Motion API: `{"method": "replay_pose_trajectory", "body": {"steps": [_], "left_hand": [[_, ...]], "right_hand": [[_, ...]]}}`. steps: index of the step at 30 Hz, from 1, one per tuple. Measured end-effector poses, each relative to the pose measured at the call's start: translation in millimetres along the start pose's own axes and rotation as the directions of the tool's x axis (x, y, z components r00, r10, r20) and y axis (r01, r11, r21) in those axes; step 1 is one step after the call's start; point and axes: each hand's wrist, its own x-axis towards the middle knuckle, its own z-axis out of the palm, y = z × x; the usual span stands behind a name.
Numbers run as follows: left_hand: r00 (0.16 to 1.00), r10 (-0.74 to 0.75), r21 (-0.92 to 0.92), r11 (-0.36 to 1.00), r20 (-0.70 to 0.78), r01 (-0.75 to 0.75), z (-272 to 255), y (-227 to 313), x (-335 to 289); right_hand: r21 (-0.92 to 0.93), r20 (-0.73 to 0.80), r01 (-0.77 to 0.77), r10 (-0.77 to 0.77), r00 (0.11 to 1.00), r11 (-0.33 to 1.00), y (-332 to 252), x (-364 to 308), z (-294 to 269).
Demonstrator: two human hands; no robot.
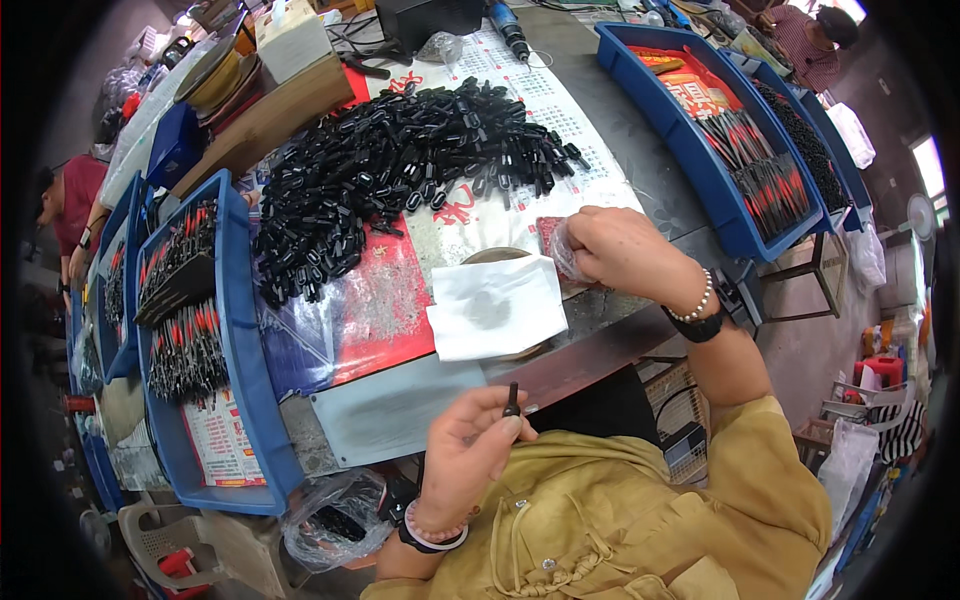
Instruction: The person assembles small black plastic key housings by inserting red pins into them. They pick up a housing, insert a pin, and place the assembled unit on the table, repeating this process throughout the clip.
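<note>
My left hand (470,445), near my body, pinches a small black pin-like part (512,402) upright between thumb and forefinger. Beyond the front edge of the table, my right hand (625,250) is closed, its fingers curled down over some clear plastic (567,258); what the fingertips grip is hidden. Small red bits (548,230) show beside that plastic. Between the hands lies a white cloth (535,310) with a grey smudge, spread over a round object (497,255). Behind it spreads a large heap of shiny black parts (400,165).
Blue trays (232,330) with red-and-black parts stand at left; another blue tray (740,235) stands at right. A grey plate (400,410) lies at the front edge. A blue-and-black tool (510,35) lies at the back. Co-workers (80,200) (808,45) are at both sides.
</note>
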Motion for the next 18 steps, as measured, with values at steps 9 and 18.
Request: {"method": "replay_pose_trajectory", "body": {"steps": [9, 18], "left_hand": [[1.000, 0.001, 0.004, 1.000, -0.002, -0.001, 3.2, -0.7, 1.7], [1.000, -0.014, 0.002, 1.000, 0.011, 0.014, 3.8, 2.4, 2.4]], "right_hand": [[0.507, -0.159, -0.107, 0.215, 0.964, 0.855, 2.0, -15.4, -3.5], [0.799, -0.168, -0.089, 0.363, 0.916, 0.595, -1.1, -21.2, -6.6]]}}
